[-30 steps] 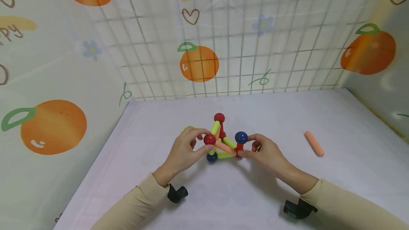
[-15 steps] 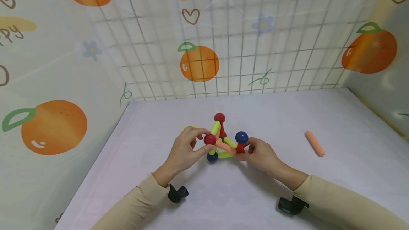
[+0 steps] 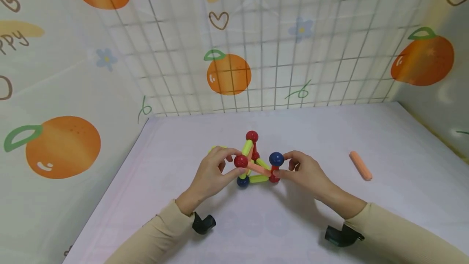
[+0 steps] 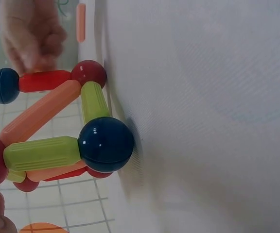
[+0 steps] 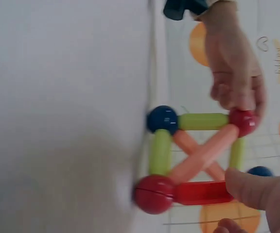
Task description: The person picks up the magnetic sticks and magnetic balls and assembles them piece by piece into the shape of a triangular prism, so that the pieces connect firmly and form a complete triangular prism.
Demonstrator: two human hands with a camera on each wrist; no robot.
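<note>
A frame of magnetic rods and balls stands on the table, with lime rods (image 4: 43, 153), peach rods (image 5: 205, 153) and red and blue balls. My left hand (image 3: 210, 172) pinches the red ball (image 3: 240, 161) at its upper front corner between thumb and index finger. At the right front corner a red rod (image 5: 203, 193) rises from a lower red ball (image 5: 154, 194) and carries a blue ball (image 3: 276, 159) on top. My right hand (image 3: 309, 174) pinches this red rod, thumb (image 5: 247, 187) against its side. Another blue ball (image 4: 106, 144) sits at the frame's left front foot.
A loose peach rod (image 3: 360, 165) lies on the table to the right. Some yellow-green piece (image 3: 218, 147) shows partly behind my left hand. Patterned cloth and a wire grid (image 3: 278, 72) close off the back of the white table (image 3: 253, 231).
My right hand dipped left toward the lower red ball half a second ago, then shifted back right and up the red rod, uncovering that ball. The left hand stays in place.
</note>
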